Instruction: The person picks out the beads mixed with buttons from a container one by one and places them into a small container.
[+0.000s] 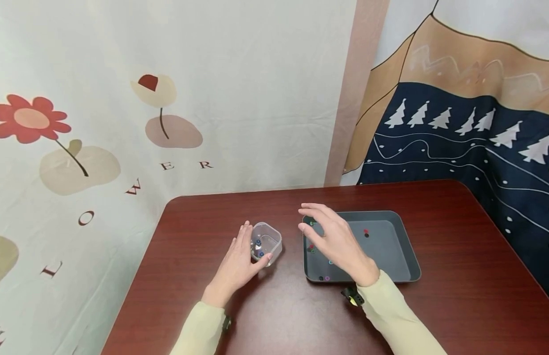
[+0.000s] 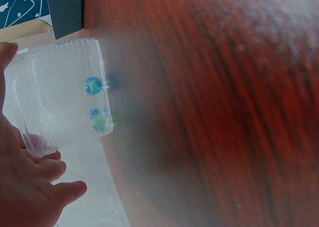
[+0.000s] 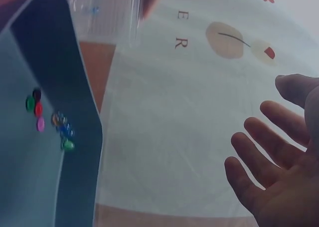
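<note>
A clear plastic container [image 1: 274,241] stands on the table left of the grey tray. My left hand [image 1: 236,264] holds it, thumb on the near side and fingers on the far left side. Inside, blue marbles [image 2: 93,86] and a green marble [image 2: 98,122] lie on the bottom. Above the left part of the grey tray [image 1: 390,246], my right hand [image 1: 334,241] hovers with fingers spread and nothing in them. In the right wrist view, several glass marbles [image 3: 65,129] cluster by the tray wall, beside small coloured discs [image 3: 39,109].
The dark red wooden table [image 1: 190,246] ends at a curtain [image 1: 257,123] printed with flowers at the back. A red and a black disc [image 1: 366,235] lie farther right in the tray. More small discs [image 1: 324,278] lie at its near left corner.
</note>
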Action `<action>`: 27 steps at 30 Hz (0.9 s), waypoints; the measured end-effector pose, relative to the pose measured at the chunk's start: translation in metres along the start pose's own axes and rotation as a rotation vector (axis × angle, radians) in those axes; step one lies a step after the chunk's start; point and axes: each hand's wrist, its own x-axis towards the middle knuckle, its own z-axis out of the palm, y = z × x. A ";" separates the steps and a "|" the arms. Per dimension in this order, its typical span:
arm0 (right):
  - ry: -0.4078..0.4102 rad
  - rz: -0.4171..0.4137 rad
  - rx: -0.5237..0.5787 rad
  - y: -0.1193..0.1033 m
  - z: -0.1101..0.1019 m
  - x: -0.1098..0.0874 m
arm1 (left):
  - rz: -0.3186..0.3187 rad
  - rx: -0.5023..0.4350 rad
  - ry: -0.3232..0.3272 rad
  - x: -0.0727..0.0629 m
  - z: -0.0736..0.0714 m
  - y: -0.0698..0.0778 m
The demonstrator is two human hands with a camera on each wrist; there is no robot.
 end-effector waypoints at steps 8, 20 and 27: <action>-0.026 -0.007 -0.053 0.015 -0.016 0.003 | 0.003 -0.005 0.006 0.000 0.000 0.000; -0.095 -0.080 -0.108 0.041 -0.026 0.010 | 0.000 0.003 -0.002 0.001 0.001 -0.001; -0.175 -0.047 -0.125 0.053 -0.025 0.011 | 0.007 0.000 0.007 0.001 0.002 -0.003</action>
